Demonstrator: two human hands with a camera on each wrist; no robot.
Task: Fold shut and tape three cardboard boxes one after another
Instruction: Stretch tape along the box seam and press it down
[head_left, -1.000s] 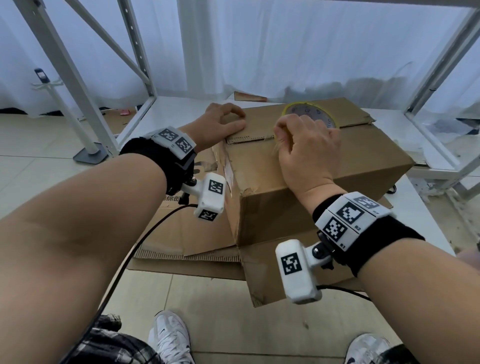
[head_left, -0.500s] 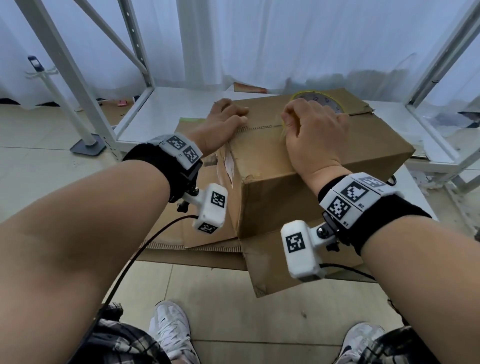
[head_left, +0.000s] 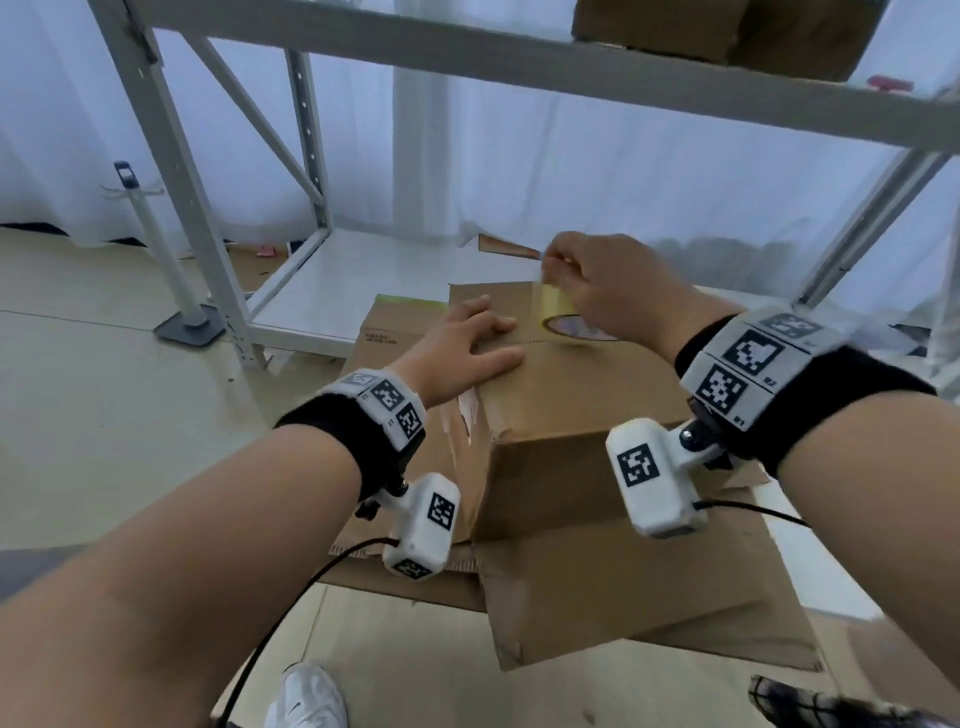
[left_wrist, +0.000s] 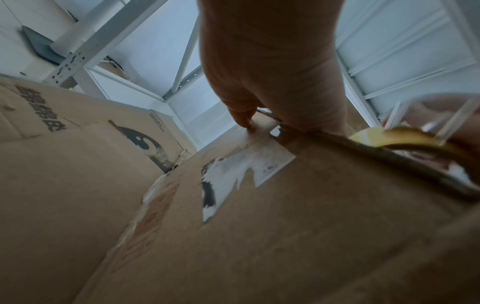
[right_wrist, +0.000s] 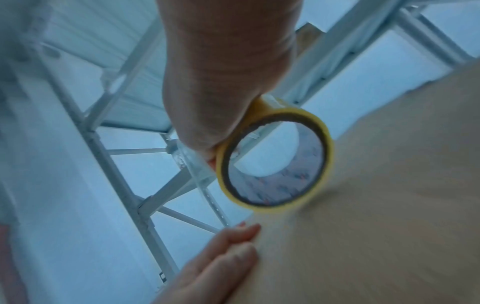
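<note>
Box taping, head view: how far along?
Done: flaps of the box are folded shut, left hand pressing them flat. In hand: right hand grips the tape roll, pulling a strip at the far edge. Left: the seam shows no tape yet; other boxes unconfirmed.

I note a white metal rack (head_left: 171, 171) against sheer white curtains (head_left: 597, 182), daylight behind; pale tiled floor (head_left: 93, 405); a stand's grey base (head_left: 189, 327).

Left hand (head_left: 464, 347) lies flat, fingers spread; right hand (head_left: 608, 288) is raised, fingers curled in a pinch.
</note>
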